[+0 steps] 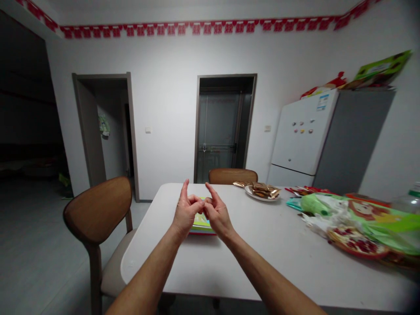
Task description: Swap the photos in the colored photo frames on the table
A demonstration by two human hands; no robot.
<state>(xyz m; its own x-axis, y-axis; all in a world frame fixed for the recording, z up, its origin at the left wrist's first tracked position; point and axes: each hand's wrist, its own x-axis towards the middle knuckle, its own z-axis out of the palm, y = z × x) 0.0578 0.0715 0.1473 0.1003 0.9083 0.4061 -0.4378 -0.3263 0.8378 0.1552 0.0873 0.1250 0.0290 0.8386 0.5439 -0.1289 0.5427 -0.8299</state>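
My left hand (186, 211) is raised over the near part of the white table (259, 249), index finger stretched up and thumb pointing inward. Facing it, my right hand (216, 212) makes a similar shape, its index finger up and slanting left. The thumbs meet or nearly meet in the middle; the other fingers look curled. Nothing shows in either hand. Partly covered by both hands, a bright green item with a red lower edge (201, 227) lies on the table; I cannot tell whether it is a book or a box.
A plate (267, 199) of gold-brown packets stands at the back. On the right lie an opened pomegranate (357, 241), green plastic packaging (393, 225) and white crumpled wrap. One brown chair (101, 210) is at the left, another chair (232, 176) behind the table. A fridge (302, 135) stands back right.
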